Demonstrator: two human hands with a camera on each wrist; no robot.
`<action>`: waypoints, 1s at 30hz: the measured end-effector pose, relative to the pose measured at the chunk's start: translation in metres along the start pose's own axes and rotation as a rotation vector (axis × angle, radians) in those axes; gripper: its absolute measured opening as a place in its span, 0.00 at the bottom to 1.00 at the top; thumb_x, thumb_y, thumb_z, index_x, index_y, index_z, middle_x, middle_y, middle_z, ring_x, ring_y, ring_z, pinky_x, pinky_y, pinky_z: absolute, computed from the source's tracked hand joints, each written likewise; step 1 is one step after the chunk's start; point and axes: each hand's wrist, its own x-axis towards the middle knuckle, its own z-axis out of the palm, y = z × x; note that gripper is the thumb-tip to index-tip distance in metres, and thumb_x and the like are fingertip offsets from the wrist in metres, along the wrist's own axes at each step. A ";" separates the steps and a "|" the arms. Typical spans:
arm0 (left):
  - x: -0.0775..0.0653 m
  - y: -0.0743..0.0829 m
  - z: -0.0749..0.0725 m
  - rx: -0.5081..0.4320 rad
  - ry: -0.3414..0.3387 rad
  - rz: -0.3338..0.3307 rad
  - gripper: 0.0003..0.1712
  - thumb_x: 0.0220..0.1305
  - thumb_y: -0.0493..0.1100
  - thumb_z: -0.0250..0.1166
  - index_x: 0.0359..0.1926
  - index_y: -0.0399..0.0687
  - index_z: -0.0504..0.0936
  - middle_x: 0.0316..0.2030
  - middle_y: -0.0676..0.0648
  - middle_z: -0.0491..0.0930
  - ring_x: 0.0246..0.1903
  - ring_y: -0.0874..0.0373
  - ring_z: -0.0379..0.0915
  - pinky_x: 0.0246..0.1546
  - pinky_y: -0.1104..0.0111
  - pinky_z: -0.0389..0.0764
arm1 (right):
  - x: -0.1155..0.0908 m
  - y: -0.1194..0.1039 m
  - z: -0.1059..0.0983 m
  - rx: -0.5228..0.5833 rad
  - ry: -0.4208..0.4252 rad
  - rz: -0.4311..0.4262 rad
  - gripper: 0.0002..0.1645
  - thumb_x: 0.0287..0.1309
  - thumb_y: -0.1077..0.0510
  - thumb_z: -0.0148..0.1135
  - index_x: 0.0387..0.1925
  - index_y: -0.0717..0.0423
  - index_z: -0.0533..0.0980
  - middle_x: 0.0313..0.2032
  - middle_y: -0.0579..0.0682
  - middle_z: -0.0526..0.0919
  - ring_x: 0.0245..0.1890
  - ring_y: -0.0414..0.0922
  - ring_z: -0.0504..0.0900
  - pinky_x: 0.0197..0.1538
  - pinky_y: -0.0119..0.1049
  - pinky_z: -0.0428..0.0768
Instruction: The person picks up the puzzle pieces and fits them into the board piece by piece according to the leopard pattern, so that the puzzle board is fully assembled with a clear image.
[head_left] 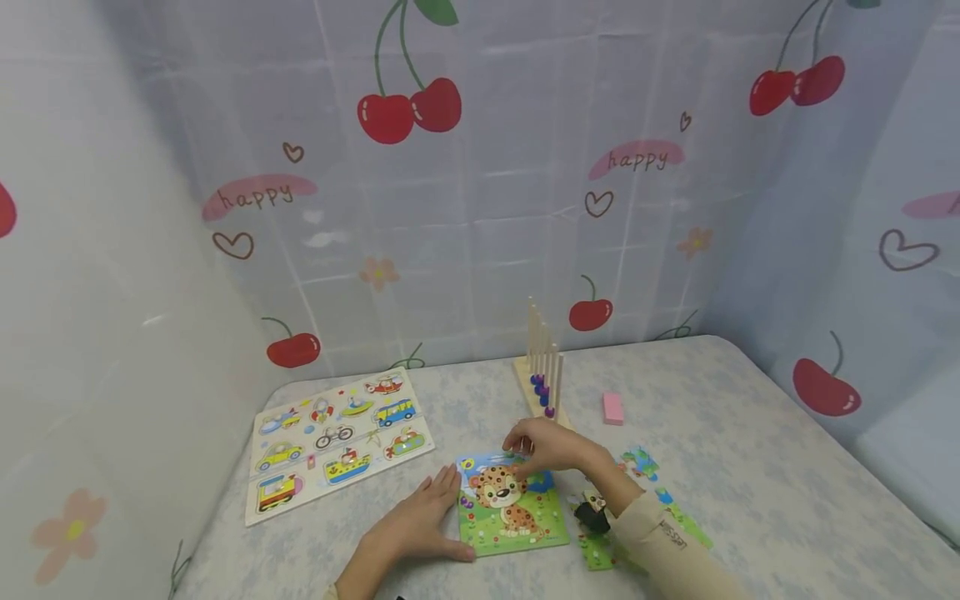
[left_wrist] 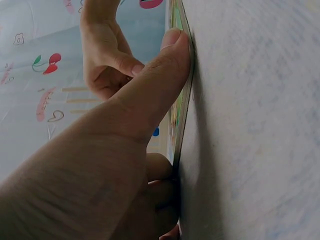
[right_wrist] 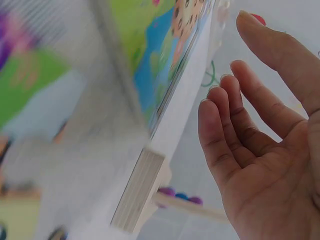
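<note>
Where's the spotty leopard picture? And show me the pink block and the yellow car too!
Leopard picture [head_left: 512, 507]: head view, on the leopard's body, near the picture's middle.
Pink block [head_left: 612, 407]: head view, on its upper face.
Yellow car [head_left: 281, 457]: head view, on its body.

Pale, creased sheet hangings [head_left: 510, 175] stand around three sides of a whitish, blue-grey-mottled worktop [head_left: 757, 425] with rounded far corners.
Red cherries [head_left: 386, 118] with green stems [head_left: 377, 54], brown "happy" lettering [head_left: 637, 158] on pink strokes [head_left: 215, 208], brown heart outlines [head_left: 597, 216] and orange flowers [head_left: 378, 273] pattern the hangings, whiter at left, bluer at right.
</note>
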 end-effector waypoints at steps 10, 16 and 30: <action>-0.002 -0.002 -0.001 -0.021 0.001 -0.009 0.70 0.44 0.78 0.65 0.76 0.40 0.49 0.77 0.41 0.44 0.77 0.47 0.40 0.76 0.50 0.50 | -0.033 0.023 -0.018 -0.005 0.057 0.055 0.23 0.47 0.59 0.76 0.47 0.60 0.80 0.38 0.52 0.82 0.37 0.45 0.78 0.38 0.32 0.79; -0.001 0.000 -0.001 -0.029 -0.010 -0.013 0.70 0.44 0.78 0.65 0.76 0.41 0.49 0.77 0.42 0.44 0.77 0.47 0.41 0.75 0.49 0.51 | -0.058 0.034 -0.022 0.008 0.071 0.143 0.25 0.46 0.58 0.76 0.48 0.59 0.80 0.38 0.49 0.81 0.37 0.44 0.76 0.36 0.32 0.78; -0.004 0.005 -0.002 -0.007 0.009 0.005 0.69 0.45 0.77 0.66 0.75 0.38 0.50 0.77 0.40 0.45 0.77 0.46 0.42 0.75 0.49 0.51 | -0.094 0.072 -0.033 -0.011 0.084 0.209 0.25 0.44 0.58 0.77 0.46 0.60 0.80 0.37 0.46 0.82 0.32 0.37 0.76 0.33 0.30 0.78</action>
